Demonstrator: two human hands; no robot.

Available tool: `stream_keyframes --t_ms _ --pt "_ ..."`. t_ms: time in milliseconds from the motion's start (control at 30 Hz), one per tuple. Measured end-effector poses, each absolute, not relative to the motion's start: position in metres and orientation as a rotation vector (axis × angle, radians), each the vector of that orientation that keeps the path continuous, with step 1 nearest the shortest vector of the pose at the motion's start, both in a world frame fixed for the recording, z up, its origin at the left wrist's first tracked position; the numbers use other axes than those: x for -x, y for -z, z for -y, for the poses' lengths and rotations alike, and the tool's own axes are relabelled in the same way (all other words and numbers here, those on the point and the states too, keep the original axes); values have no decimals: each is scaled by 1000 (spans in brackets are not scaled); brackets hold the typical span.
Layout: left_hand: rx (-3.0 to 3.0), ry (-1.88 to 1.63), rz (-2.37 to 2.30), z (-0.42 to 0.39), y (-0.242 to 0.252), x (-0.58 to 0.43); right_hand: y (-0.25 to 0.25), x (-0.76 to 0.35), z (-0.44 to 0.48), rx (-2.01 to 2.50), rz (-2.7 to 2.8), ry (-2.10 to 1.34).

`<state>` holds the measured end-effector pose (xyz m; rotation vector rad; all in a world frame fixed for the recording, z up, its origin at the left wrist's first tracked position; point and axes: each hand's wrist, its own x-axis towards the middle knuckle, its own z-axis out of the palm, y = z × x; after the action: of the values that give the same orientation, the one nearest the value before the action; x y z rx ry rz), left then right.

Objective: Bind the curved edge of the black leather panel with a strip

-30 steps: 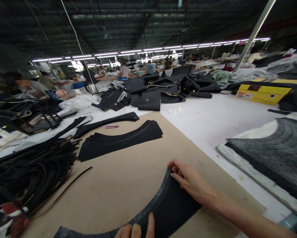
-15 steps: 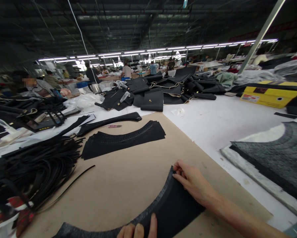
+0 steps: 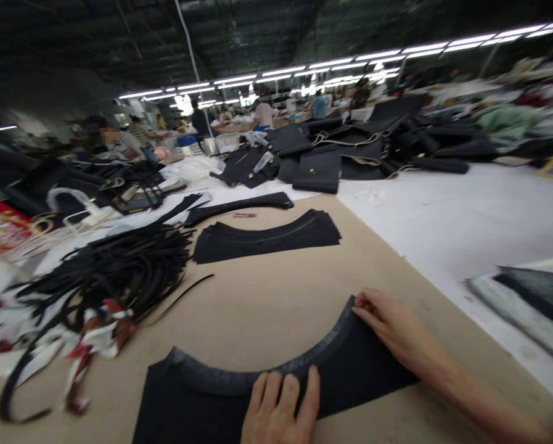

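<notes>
A black curved panel (image 3: 188,410) lies on the tan board, its concave edge facing away from me. Along that curve runs a dark grey strip (image 3: 216,379). My left hand (image 3: 283,404) rests on the middle of the panel just below the strip, fingers stretched out. At the panel's upper right corner, my right hand (image 3: 389,324) pinches the end of the strip between thumb and fingers. Beyond both hands sits a stack of similar curved black panels (image 3: 271,237), with pink-handled snips (image 3: 245,215) behind it.
Long black strips (image 3: 132,271) lie heaped at the left, near red and white scraps (image 3: 107,330). Black pieces with gold fittings (image 3: 317,169) are piled at the back. Grey padding (image 3: 526,302) lies at right on the white table (image 3: 410,216). Several people work farther off.
The view has swung left and down, so more of the panel shows. My left hand lies flatter and farther into view; my right hand still pinches the corner.
</notes>
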<state>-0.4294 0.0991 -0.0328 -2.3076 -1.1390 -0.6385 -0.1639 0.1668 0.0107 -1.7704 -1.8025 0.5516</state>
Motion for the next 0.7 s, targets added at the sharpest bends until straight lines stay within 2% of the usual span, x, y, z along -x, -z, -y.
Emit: stream_keyframes --t_ms 100,200,300,367,467,700 --pt "2410 586 1181 -94 27 433 -2 157 -170 1782 1876 -496" --pt "2386 724 1227 -95 31 435 2 167 -171 1716 1914 -326" --pt "2326 946 1263 -95 35 434 -2 201 -154 1344 2084 -112" --pt "2326 1143 1304 -92 34 437 -4 231 -140 1047 2256 -142" --pt "2318 1372 1338 -85 23 455 -1 266 -125 831 2415 -166" --pt "2347 1045 1677 -89 -14 537 15 276 -120 794 2505 123"
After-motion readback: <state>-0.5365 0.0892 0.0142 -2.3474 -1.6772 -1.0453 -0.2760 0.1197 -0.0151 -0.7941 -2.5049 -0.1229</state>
